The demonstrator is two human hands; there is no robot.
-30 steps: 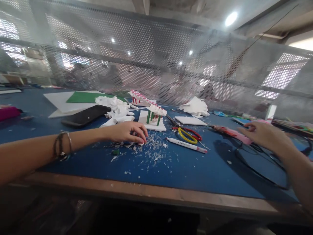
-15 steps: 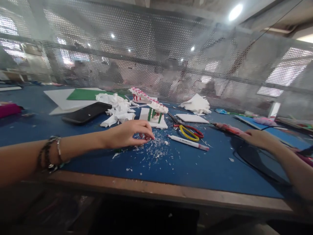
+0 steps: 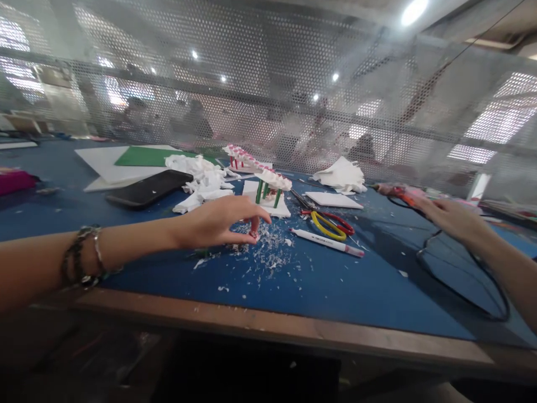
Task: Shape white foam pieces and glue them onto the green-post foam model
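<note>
My left hand (image 3: 218, 223) hovers low over scattered white shavings (image 3: 272, 252). Its thumb and a finger pinch a small pink-and-white piece (image 3: 254, 236), too small to name. Off to the right, my right hand (image 3: 455, 221) grips a slim red corded tool (image 3: 405, 195) pointing left, its black cord (image 3: 499, 288) looping below. Behind my left hand stands a small white model with green posts (image 3: 273, 182), joined or close to a pink-and-white one with red posts (image 3: 243, 157). A white marker (image 3: 327, 242) and scissors with yellow and red handles (image 3: 329, 225) lie between my hands.
At the left are a black phone (image 3: 149, 189), crumpled white paper (image 3: 203, 179), white sheets (image 3: 100, 162) and a green sheet (image 3: 142, 157). A white pad (image 3: 333, 200) and a white paper heap (image 3: 342, 174) lie farther back. A perforated metal screen (image 3: 260, 84) borders the blue table (image 3: 335, 296).
The right hand has lifted the red corded tool up off the table area, its cord now looping more openly. My left hand's forefinger has lifted, showing the small pinched piece.
</note>
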